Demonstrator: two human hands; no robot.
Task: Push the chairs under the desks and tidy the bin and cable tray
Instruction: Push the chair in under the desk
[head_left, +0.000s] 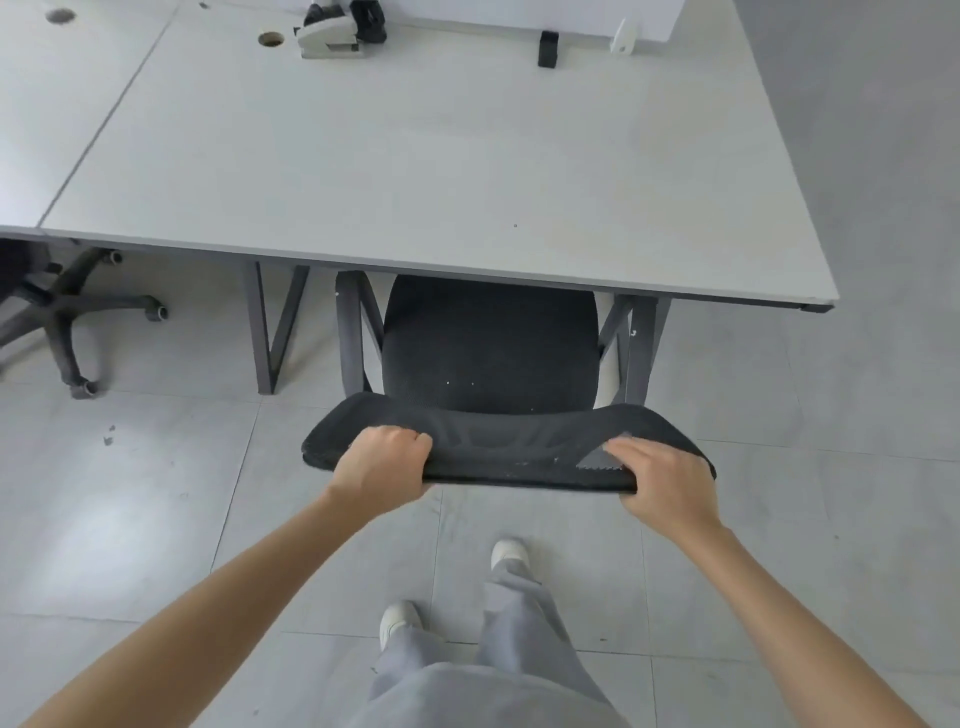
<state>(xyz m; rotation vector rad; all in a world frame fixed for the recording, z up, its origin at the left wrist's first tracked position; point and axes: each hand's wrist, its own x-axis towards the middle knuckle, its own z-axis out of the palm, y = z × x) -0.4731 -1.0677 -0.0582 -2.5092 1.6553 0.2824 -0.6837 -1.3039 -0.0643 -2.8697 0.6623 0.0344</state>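
Two hands on top edge of chair back (506, 452): left hand (382, 467) curled over it near left end, right hand (662, 480) gripping near right end, wide apart probably for straight steering. Beyond hands, chair seat (491, 345) already partly under desk (415, 171), between grey desk legs (353, 338). Judged: push nearly done, back not yet at desk edge. Far left of left hand, second chair (62, 312) base sticks out from neighbouring desk. Bin, cable tray not seen; clutter at far desk edge too blurred to name

Both arms outstretched, left grip (384, 465) and right grip (657, 480) curled, knuckles up.
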